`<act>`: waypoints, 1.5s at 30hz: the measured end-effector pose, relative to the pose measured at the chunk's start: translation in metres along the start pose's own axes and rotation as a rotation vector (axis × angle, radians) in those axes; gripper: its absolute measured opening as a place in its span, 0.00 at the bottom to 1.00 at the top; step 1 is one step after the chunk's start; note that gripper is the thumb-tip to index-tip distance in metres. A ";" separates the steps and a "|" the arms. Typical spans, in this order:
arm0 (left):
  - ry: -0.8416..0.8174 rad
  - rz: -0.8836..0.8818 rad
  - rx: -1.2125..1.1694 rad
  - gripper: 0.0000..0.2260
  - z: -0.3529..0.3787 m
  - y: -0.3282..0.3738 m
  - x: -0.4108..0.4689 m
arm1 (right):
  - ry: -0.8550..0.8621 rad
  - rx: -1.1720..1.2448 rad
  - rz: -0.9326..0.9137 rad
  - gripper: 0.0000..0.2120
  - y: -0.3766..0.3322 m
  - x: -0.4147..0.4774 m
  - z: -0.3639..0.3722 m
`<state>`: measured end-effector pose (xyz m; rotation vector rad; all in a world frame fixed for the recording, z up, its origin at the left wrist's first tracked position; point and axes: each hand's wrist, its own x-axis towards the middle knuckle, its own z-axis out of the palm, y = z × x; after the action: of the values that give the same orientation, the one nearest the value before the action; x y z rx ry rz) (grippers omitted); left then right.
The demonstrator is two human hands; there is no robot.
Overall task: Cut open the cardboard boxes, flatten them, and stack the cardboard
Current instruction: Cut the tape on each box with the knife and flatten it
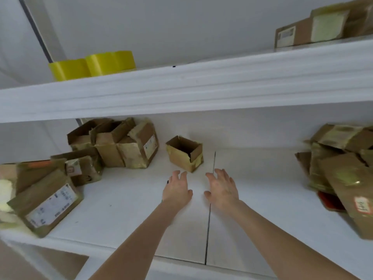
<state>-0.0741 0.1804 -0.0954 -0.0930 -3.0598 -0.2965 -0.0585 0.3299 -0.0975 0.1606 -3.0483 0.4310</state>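
Note:
A small open cardboard box (184, 153) stands upright at the back middle of the white shelf (125, 207), its top flaps up and its inside empty. My left hand (177, 188) and my right hand (223, 187) reach side by side over the shelf just in front of the box, palms down, fingers straight and spread. Neither hand touches the box or holds anything. A small dark object shows at the left edge of my left hand; I cannot tell what it is.
Several taped boxes (113, 142) crowd the back left, and a labelled box (44, 201) lies front left. A heap of flattened cardboard (343, 168) lies on the right over a red object (329, 200). The upper shelf carries yellow tape rolls (90, 64) and boxes (314, 30).

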 end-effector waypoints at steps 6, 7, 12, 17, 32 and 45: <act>0.051 0.120 -0.005 0.27 0.001 -0.012 0.049 | 0.009 -0.001 0.143 0.30 -0.009 0.016 -0.004; 0.074 0.130 -0.022 0.28 0.000 -0.009 0.057 | 0.009 -0.009 0.159 0.30 -0.006 0.018 -0.005; 0.097 0.111 -0.058 0.35 -0.005 -0.009 0.108 | 0.015 -0.013 0.153 0.30 -0.006 0.036 0.004; 0.162 0.212 0.257 0.17 -0.006 -0.035 0.118 | 0.003 0.094 0.130 0.36 -0.014 0.049 0.024; 0.305 0.586 -0.206 0.13 -0.123 -0.122 0.087 | 0.009 1.166 0.172 0.23 -0.128 0.078 -0.006; -0.027 0.015 -1.021 0.28 -0.085 -0.310 0.042 | -0.033 1.461 0.580 0.36 -0.272 0.062 0.046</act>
<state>-0.1319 -0.1377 -0.0676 -0.1594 -2.5745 -1.7865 -0.0916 0.0510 -0.0627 -0.6546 -2.0342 2.4763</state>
